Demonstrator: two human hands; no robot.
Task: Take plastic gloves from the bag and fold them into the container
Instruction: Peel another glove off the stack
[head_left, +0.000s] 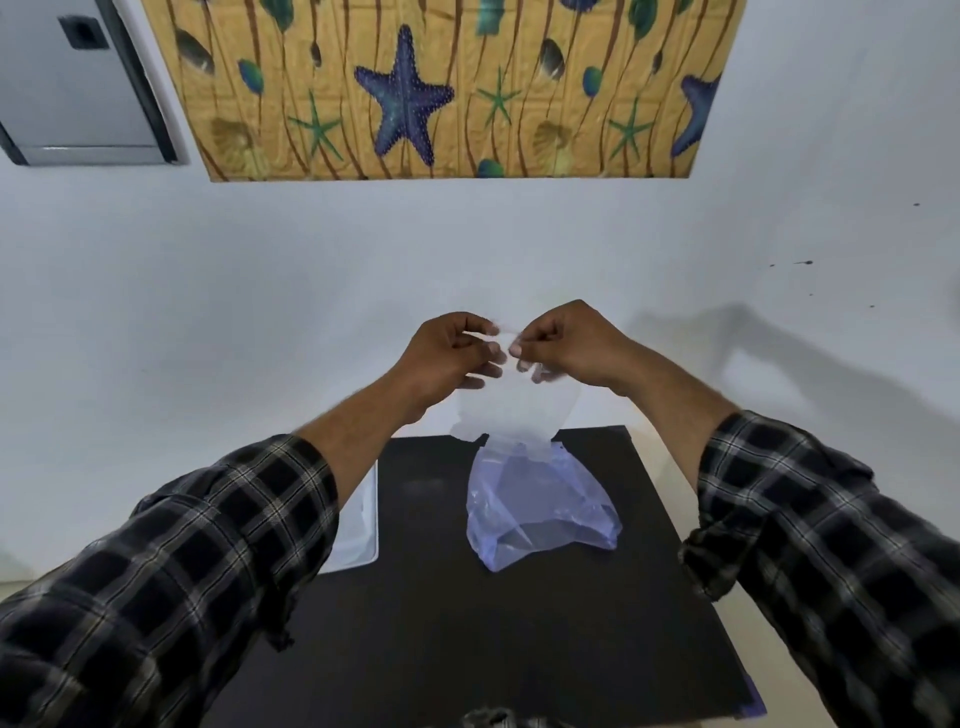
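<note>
A thin clear plastic glove (511, 410) hangs in the air above the black table (467, 623). My left hand (454, 353) and my right hand (563, 345) both pinch its top edge, fingertips nearly touching. The glove's lower edge droops to just above a bluish see-through plastic bag (540, 514) that lies crumpled on the table's far middle. A clear plastic container (361, 525) sits at the table's left edge, mostly hidden behind my left sleeve.
A white wall rises close behind the table. A starfish-patterned panel (447, 88) hangs high on it, and a grey cabinet (72, 83) is at the upper left. A small dark object (493, 719) peeks in at the bottom edge.
</note>
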